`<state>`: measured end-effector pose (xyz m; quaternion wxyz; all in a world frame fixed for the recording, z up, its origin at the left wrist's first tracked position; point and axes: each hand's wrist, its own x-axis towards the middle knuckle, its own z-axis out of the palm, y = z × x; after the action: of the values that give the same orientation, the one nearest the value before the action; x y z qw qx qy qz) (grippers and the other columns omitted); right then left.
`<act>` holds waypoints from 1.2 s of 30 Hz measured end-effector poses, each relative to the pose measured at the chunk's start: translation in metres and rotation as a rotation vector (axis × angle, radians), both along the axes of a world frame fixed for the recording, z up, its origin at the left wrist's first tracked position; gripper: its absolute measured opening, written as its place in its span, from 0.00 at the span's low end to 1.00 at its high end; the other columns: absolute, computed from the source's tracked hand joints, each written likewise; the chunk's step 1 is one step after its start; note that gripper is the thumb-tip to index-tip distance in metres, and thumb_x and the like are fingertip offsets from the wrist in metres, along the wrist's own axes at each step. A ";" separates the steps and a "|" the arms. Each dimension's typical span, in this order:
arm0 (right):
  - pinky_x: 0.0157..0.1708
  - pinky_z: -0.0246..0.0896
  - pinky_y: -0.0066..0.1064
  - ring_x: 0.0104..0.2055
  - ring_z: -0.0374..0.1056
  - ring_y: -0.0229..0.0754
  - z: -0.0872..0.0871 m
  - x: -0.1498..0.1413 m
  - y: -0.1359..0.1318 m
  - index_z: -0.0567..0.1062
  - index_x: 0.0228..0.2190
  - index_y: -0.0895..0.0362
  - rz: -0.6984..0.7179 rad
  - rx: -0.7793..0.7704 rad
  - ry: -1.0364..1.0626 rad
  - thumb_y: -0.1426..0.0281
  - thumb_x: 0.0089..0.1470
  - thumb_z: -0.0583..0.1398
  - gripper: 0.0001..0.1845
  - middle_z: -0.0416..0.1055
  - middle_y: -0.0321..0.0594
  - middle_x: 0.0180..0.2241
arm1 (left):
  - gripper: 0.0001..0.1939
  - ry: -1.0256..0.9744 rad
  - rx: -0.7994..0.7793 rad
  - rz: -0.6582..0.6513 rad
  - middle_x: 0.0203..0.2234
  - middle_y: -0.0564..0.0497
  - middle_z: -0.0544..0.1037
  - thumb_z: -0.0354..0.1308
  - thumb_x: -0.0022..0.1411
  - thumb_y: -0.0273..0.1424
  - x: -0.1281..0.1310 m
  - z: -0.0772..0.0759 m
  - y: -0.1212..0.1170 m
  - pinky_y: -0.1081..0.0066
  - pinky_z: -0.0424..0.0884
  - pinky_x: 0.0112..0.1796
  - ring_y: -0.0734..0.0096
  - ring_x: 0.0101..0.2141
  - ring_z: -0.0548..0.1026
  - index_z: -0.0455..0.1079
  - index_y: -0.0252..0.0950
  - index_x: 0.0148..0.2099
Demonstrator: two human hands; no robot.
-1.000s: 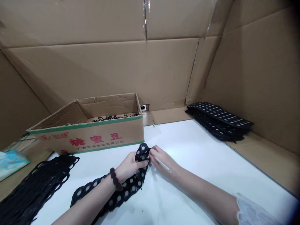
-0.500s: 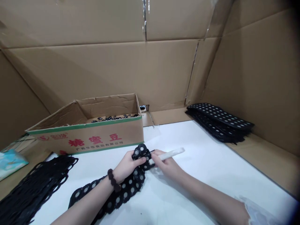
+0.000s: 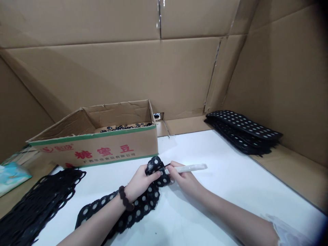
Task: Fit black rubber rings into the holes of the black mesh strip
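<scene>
My left hand (image 3: 141, 181) is closed around the raised end of a black rubber sheet (image 3: 133, 209) full of round holes, which trails down to the left over the white table top (image 3: 230, 177). A dark bead bracelet sits on that wrist. My right hand (image 3: 182, 177) grips a white stick-like tool (image 3: 191, 167), its tip against the sheet's bunched end, its other end pointing right.
An open cardboard box (image 3: 102, 148) with red printing holds several small black rings, just behind my hands. A pile of emptied black mesh sheets (image 3: 36, 205) lies at the left. A stack of perforated black sheets (image 3: 243, 131) rests at the right. Cardboard walls surround the table.
The white tool has swung from pointing toward me to lying level, pointing right. Both hands stay at the sheet's end, which my left hand has bunched a little tighter.
</scene>
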<state>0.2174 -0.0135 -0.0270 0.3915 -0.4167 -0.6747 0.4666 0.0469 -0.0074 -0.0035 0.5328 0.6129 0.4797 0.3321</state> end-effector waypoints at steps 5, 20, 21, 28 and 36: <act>0.29 0.54 0.26 0.28 0.57 0.35 -0.001 -0.004 0.001 0.59 0.23 0.57 -0.032 0.201 -0.203 0.67 0.57 0.44 0.13 0.59 0.35 0.26 | 0.11 0.076 0.106 -0.020 0.29 0.50 0.75 0.52 0.53 0.34 0.001 -0.004 -0.003 0.71 0.64 0.35 0.66 0.33 0.70 0.68 0.31 0.32; 0.23 0.52 0.24 0.23 0.58 0.33 0.000 -0.008 0.011 0.55 0.20 0.56 -0.077 0.155 -0.120 0.63 0.56 0.46 0.16 0.57 0.32 0.19 | 0.16 0.017 0.145 -0.016 0.35 0.47 0.74 0.49 0.55 0.35 0.000 -0.005 0.001 0.67 0.62 0.42 0.61 0.40 0.69 0.66 0.31 0.43; 0.24 0.54 0.24 0.23 0.60 0.34 0.001 -0.007 0.011 0.56 0.20 0.56 -0.060 0.077 -0.058 0.62 0.56 0.45 0.16 0.59 0.32 0.19 | 0.16 0.016 0.153 0.013 0.35 0.46 0.74 0.50 0.55 0.35 0.000 -0.006 0.001 0.67 0.62 0.42 0.61 0.41 0.69 0.66 0.31 0.43; 0.31 0.58 0.26 0.27 0.65 0.35 0.004 -0.003 0.006 0.63 0.22 0.58 -0.038 -0.014 0.015 0.62 0.55 0.48 0.16 0.67 0.35 0.22 | 0.14 -0.024 0.113 0.024 0.33 0.48 0.75 0.56 0.49 0.33 0.002 -0.001 0.000 0.69 0.65 0.37 0.64 0.35 0.71 0.67 0.31 0.38; 0.32 0.56 0.26 0.29 0.64 0.35 0.005 -0.001 0.006 0.65 0.23 0.58 -0.020 -0.025 -0.035 0.63 0.55 0.48 0.15 0.66 0.35 0.23 | 0.10 -0.043 -0.026 0.075 0.27 0.50 0.76 0.59 0.46 0.30 0.002 -0.002 -0.002 0.70 0.65 0.34 0.67 0.30 0.72 0.69 0.31 0.32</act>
<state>0.2168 -0.0073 -0.0220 0.3791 -0.4365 -0.6716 0.4635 0.0485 -0.0090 -0.0053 0.5383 0.5801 0.4950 0.3588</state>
